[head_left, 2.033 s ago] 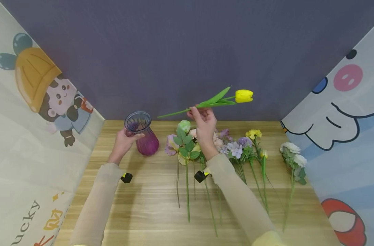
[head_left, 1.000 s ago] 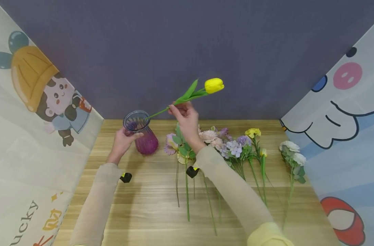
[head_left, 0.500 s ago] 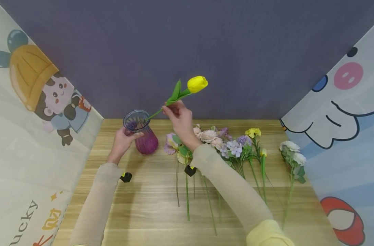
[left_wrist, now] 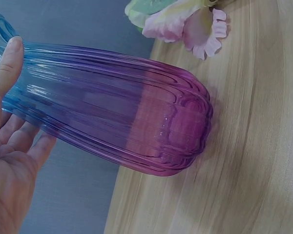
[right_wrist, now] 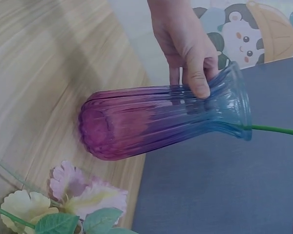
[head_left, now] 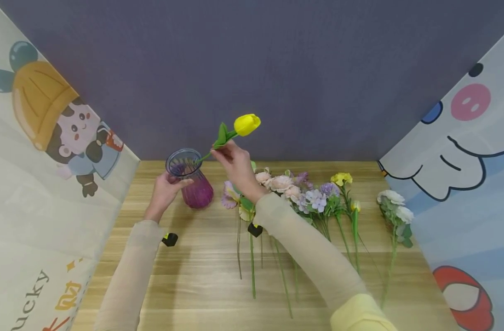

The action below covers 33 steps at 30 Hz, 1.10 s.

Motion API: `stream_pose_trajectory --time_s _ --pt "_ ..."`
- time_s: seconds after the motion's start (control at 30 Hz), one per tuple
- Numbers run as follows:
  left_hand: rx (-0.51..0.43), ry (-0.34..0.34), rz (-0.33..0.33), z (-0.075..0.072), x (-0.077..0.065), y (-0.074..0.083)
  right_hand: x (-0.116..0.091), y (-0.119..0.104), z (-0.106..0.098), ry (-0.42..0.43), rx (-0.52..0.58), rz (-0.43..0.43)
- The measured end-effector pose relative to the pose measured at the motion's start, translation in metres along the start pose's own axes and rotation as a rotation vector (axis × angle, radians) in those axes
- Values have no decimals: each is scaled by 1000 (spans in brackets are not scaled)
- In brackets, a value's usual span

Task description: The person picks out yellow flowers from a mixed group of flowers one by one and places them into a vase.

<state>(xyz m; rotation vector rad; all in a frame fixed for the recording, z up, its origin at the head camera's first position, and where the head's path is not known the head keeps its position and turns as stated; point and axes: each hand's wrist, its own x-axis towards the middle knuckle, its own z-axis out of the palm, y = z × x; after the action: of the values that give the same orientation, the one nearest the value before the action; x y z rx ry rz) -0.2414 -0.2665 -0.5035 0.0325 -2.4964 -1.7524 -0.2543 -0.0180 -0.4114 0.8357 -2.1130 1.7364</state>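
Observation:
A ribbed glass vase [head_left: 197, 189], blue at the neck and magenta at the base, stands on the table at left centre. My left hand [head_left: 165, 192] grips its neck, thumb on the near side and fingers behind, as the left wrist view also shows. Over the vase's right side, my right hand [head_left: 238, 166] pinches the green stem of a yellow tulip [head_left: 247, 124] just below its leaves. The tulip leans to the upper right. Its stem's lower end is inside the vase's mouth; the right wrist view shows the stem [right_wrist: 276, 129] crossing the rim.
Several artificial flowers lie on the wooden table [head_left: 210, 285] right of the vase: a pink-purple bloom [head_left: 229, 195], peach blooms [head_left: 280, 183], lilac hydrangea [head_left: 316, 201], yellow flowers [head_left: 341, 179]. White roses [head_left: 394, 204] lie at far right. A dark wall [head_left: 252, 69] rises behind; printed panels flank both sides.
The right hand has carried the tulip leftward, and its stem end has gone from outside the vase into the mouth; lately the tulip has dropped lower. The left hand and vase stay nearly in place.

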Motion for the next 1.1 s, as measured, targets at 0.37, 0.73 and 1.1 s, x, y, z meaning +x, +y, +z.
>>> stream_pose_trajectory --time_s 0.37,0.73,1.1 --pt "0 3 13 -2 1 0 0 2 7 -26 -115 6" --pt "-7 0 -19 0 1 4 1 8 10 -69 -169 78" --pt "-15 -4 -23 1 5 -3 1 10 8 -108 -128 173"
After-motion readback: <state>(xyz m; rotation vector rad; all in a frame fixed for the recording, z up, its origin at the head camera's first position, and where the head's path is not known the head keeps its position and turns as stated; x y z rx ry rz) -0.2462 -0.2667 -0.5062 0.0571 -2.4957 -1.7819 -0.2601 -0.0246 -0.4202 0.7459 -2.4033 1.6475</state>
